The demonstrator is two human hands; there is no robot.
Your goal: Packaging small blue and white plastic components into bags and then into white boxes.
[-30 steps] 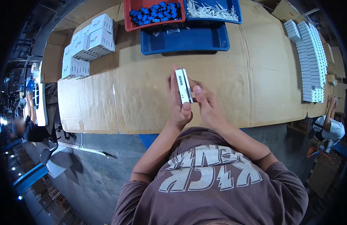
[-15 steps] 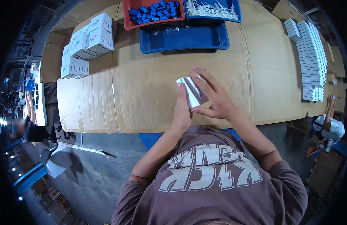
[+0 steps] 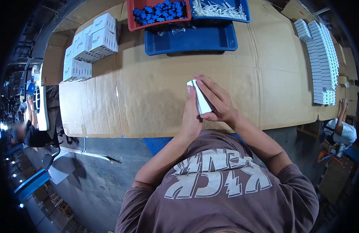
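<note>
Both my hands hold one small white carton (image 3: 201, 100) above the near part of the cardboard-covered table (image 3: 156, 93). My left hand (image 3: 192, 116) presses against the carton's left side with the thumb up by its top edge. My right hand (image 3: 217, 101) wraps over its right side, fingers curled across the top. The carton stands on end, tilted slightly left.
A red bin of blue parts (image 3: 158, 11), a blue bin of white parts (image 3: 220, 8) and a shallow blue tray (image 3: 191, 39) sit at the far edge. Stacked white boxes (image 3: 90, 42) stand far left; rows of white cartons (image 3: 321, 54) line the right. Other people are at both sides.
The carton has been turned in my hands from lying flat and long to standing on end, and my right hand has closed over it.
</note>
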